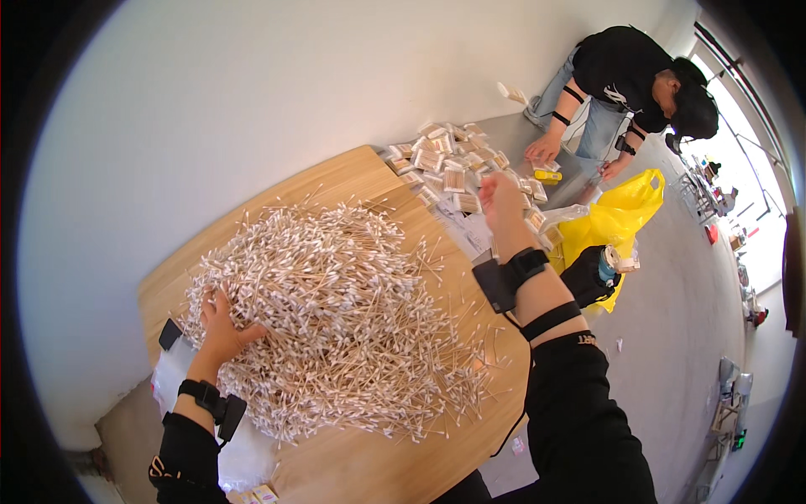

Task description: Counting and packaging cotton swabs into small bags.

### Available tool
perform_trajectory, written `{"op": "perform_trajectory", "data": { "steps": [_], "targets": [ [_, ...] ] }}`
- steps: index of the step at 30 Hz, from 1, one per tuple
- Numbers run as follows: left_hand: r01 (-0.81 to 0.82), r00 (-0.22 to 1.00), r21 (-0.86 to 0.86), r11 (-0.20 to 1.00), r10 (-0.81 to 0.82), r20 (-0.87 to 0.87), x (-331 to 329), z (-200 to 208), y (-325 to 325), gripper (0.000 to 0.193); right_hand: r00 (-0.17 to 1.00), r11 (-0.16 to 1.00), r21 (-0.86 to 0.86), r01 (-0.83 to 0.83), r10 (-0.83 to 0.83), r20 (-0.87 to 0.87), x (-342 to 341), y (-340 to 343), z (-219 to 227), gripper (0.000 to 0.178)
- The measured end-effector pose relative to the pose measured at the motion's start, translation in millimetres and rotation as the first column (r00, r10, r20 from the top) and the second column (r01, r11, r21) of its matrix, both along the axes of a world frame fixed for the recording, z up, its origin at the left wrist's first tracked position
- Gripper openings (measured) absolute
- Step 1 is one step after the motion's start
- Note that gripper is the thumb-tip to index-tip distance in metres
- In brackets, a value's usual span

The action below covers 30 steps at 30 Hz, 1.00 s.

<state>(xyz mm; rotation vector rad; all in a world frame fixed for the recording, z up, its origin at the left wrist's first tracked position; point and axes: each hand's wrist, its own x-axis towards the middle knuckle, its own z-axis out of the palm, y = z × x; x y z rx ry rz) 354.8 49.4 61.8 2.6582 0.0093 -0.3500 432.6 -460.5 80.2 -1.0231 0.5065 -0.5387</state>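
Observation:
A large heap of loose cotton swabs [336,311] with white tips and pale sticks covers much of the wooden table. My left hand [220,329] rests against the heap's left side, fingers spread, thumb pointing right into the swabs. Reaching past the table's far right edge, my right hand [502,202] is raised near a pile of clear-wrapped swab packs [453,178]. Its fingers look curled, and whatever they may hold is hidden. One pale pack [510,92] shows against the wall beyond the pile; whether it is in the air I cannot tell.
A co-worker in black [630,71] bends over the packs, one hand near a small yellow box [547,176]. A yellow plastic bag [617,214] and a black bag with a blue-topped item [592,273] stand right of my forearm. Clear plastic [248,449] lies by the wooden table's [336,475] lower left.

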Motion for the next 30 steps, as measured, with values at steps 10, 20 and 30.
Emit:
{"op": "perform_trajectory", "data": {
  "steps": [10, 20, 30],
  "targets": [
    [0.020, 0.994, 0.035, 0.999, -0.023, 0.111, -11.1, -4.2, 16.2, 0.117, 0.897, 0.171, -0.906, -0.386, -0.157, -0.412, 73.2, 15.9, -122.9, 0.042],
    [0.067, 0.987, 0.048, 0.997, -0.073, 0.143, -4.7, -5.2, 5.1, 0.121, 0.790, 0.104, -0.811, -0.576, -0.187, -0.584, 102.5, -4.6, -155.1, 0.053],
    [0.060, 0.988, 0.091, 0.994, -0.072, 0.137, -7.6, -5.7, 9.8, 0.117, 0.901, 0.719, -0.665, 0.200, -0.403, -0.164, 109.8, -79.6, -90.0, 0.039]
  ]
}}
